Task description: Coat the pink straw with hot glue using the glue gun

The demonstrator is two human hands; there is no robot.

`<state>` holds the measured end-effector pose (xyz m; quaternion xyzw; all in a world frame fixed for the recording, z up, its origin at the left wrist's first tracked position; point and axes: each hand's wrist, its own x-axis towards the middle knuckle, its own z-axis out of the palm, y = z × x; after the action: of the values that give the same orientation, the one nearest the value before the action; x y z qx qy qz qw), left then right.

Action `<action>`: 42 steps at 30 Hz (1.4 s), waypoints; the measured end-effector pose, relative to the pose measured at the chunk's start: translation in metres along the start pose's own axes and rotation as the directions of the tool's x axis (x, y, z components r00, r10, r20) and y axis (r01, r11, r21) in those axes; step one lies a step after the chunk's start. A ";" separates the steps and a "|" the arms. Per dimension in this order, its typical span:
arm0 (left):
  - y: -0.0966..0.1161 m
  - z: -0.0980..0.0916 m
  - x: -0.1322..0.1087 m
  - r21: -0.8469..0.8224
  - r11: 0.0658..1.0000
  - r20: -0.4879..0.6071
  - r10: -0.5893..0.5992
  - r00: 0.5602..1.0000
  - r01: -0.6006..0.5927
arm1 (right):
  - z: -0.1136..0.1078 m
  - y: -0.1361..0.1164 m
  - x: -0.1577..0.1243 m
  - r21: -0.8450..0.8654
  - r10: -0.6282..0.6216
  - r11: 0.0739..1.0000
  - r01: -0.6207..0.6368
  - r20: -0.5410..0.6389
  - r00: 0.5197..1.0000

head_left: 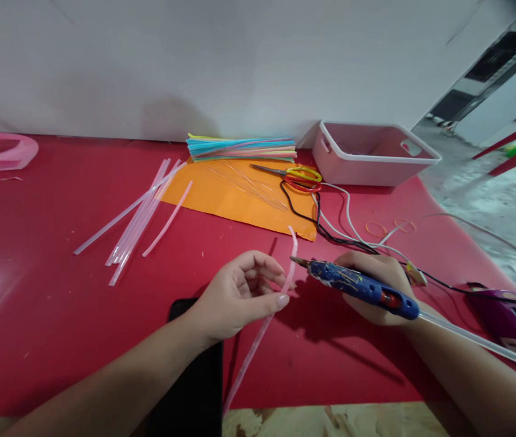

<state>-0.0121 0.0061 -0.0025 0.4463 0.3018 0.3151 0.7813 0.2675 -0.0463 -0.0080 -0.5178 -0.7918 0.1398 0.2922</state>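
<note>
My left hand (244,294) pinches a long pink strip (255,346) between thumb and fingers, near the strip's upper end. The strip's top bends and stands above my fingers, while its lower part runs down to the table's front edge. In my right hand (376,285) is a blue glue gun (353,282), its metal tip pointing left at the upper part of the strip. Whether the tip touches the strip I cannot tell. A clear glue stick (481,343) sticks out of the gun's back end.
Pink strips (137,224) lie left on the red table (34,291). Scissors (285,173) rest on orange paper (221,194), below coloured strips (240,149). A pink bin (358,170) stands behind cables (349,240). A black flat object (194,388) lies under my left forearm.
</note>
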 end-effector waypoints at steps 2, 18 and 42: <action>0.000 0.001 0.000 0.003 1.000 0.001 -0.005 1.000 0.005 | 0.000 0.000 0.001 -0.009 0.004 1.000 -0.004 -0.002 1.000; -0.003 0.001 -0.001 0.007 1.000 0.011 0.005 1.000 -0.005 | -0.002 0.005 0.004 -0.130 0.022 0.991 -0.034 -0.095 0.995; -0.002 0.002 0.000 -0.001 1.000 0.008 0.019 1.000 -0.019 | -0.003 -0.001 0.001 -0.128 -0.069 0.990 0.058 -0.085 0.994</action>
<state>-0.0105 0.0045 -0.0032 0.4501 0.2941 0.3209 0.7797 0.2683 -0.0461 -0.0042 -0.5152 -0.8014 0.0574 0.2985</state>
